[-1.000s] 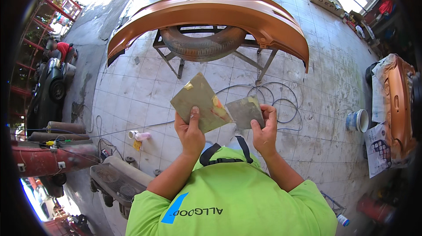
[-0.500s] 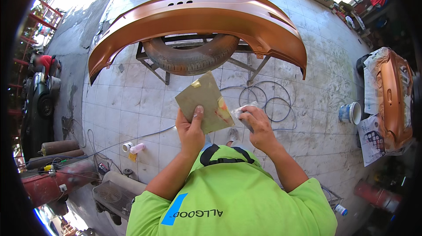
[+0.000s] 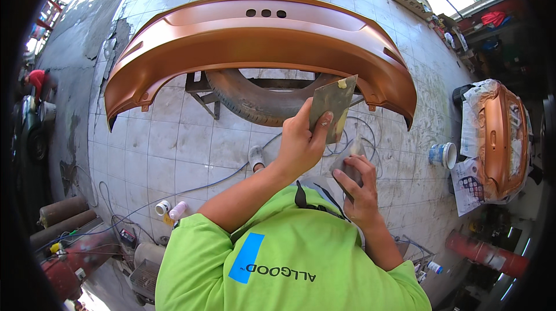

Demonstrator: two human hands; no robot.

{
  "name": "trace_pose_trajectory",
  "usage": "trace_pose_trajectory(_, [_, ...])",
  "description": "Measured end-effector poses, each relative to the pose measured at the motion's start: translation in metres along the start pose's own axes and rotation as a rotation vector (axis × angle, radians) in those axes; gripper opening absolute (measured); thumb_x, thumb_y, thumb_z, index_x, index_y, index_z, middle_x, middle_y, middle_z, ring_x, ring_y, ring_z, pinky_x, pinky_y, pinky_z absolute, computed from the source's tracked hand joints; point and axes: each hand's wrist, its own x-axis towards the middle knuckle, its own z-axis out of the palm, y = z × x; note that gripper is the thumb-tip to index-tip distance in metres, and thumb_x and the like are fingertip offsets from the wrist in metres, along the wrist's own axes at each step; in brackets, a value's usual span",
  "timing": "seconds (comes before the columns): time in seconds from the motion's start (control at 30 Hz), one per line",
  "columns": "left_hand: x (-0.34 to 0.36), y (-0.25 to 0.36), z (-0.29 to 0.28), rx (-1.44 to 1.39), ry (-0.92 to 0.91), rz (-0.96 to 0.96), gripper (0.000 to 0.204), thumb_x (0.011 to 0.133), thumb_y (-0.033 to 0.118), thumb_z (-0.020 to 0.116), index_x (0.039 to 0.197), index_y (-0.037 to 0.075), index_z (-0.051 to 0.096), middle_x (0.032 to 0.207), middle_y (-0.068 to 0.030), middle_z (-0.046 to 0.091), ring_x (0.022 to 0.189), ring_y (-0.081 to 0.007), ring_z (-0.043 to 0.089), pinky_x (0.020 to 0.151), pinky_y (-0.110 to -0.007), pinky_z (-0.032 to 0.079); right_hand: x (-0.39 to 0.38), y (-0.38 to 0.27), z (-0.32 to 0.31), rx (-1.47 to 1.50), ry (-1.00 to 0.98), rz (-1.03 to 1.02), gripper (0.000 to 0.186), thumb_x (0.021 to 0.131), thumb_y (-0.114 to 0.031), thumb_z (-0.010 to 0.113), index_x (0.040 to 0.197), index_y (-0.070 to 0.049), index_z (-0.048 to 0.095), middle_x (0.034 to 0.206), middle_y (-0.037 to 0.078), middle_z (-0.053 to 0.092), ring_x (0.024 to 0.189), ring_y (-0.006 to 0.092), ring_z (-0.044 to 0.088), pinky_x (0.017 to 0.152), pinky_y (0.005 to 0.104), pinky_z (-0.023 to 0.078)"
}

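My left hand (image 3: 307, 140) grips a flat square board (image 3: 331, 105), thumb on its face, fingers behind. Pale yellow smears of putty mark its corner and edge. The board is tilted and overlaps the lower edge of an orange car bumper (image 3: 249, 44) in view. Lower and to the right, my right hand (image 3: 360, 186) is closed on a thin grey flat piece (image 3: 343, 163), which looks like a putty spreader; its exact kind is partly hidden by my fingers. The bumper rests on a worn tyre (image 3: 255, 102) over a dark metal stand (image 3: 200, 88).
A hose (image 3: 220, 179) runs across the tiled floor and coils beneath my hands. A white bucket (image 3: 443, 155) lies at the right beside another orange panel (image 3: 499, 140) partly masked with paper. Small bottles (image 3: 178, 210) and a red tank (image 3: 87, 259) are at the left. A person (image 3: 38, 82) crouches far left.
My left hand has moved right and up with the board, turning it more edge-on. My right hand has shifted right and down with the grey piece. My body has turned; the view has shifted.
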Motion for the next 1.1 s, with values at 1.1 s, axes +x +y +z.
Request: trace_pose_trajectory(1.1, [0.007,0.020,0.057,0.455,-0.184,0.305,0.022,0.100,0.005,0.065,0.120,-0.003,0.064,0.096,-0.0132,0.076,0.082,-0.0139,0.070,0.075,-0.029,0.054,0.015,0.056,-0.034,-0.109,0.305,0.063,0.076,0.069,0.010,0.063,0.133,-0.029,0.071,0.133,0.005,0.058,0.130,0.0296,0.052,0.110,0.0561,0.037])
